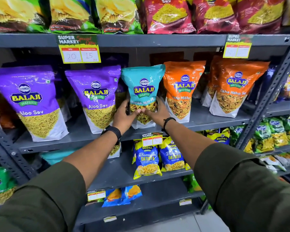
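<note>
A teal Balaji snack pouch (143, 84) stands upright on the grey middle shelf (208, 118), between a purple Aloo Sev pouch (97, 96) and an orange Tikha Mitha pouch (181, 91). My left hand (124, 117) grips the teal pouch's lower left side. My right hand (156, 113) grips its lower right side. Both thumbs meet across the front of the pouch. A black watch sits on my left wrist and a black band on my right.
Another purple pouch (28, 101) stands far left and more orange pouches (236, 87) far right. Green and red bags fill the top shelf. Blue Gopal Gathiya packs (147, 159) stand on the shelf below. Yellow price tags (79, 49) hang from the shelf edges. A slotted steel upright (271, 91) rises at right.
</note>
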`<state>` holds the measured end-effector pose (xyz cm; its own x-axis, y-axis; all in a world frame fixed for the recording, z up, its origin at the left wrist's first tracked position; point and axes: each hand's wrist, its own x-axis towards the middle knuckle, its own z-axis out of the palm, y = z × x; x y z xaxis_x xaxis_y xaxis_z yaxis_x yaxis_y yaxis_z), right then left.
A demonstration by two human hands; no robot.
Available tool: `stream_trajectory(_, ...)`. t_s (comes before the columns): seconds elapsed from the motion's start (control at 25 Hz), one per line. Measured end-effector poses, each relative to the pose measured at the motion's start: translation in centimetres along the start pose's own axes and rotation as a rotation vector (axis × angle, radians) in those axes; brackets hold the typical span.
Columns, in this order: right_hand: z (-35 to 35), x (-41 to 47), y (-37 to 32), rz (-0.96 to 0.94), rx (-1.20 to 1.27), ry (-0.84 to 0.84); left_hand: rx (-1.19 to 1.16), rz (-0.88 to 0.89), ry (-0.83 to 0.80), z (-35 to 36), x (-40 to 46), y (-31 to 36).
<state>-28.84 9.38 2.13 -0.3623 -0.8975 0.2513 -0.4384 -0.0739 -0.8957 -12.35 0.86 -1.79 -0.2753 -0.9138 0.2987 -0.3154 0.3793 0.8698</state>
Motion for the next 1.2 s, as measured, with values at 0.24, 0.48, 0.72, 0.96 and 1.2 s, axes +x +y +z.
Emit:
stream_trajectory(0.24,-0.5,-0.4,0.5,0.017,0.019,0.064,0.000,0.067,0.010,-0.3,-1.0,1.2)
stream_trajectory(0.48,-2.8,-4.1,-0.3,0.032,0.025,0.071,0.026,0.121,-0.011,-0.3,-5.4,4.0)
stream_trajectory(0.72,-4.4,-9.2,-0.8,0.055,0.017,0.124,0.030,0.164,-0.058,0.0,-9.6,5.3)
stream_trajectory(0.96,-3.7,-14.0,1.8,0.109,-0.072,0.126,-0.031,0.137,-0.121,0.7,-14.4,3.3)
stream_trajectory(1.2,2.0,-17.6,7.1,0.168,-0.099,0.100,-0.031,0.028,-0.170,0.9,-17.9,-6.1)
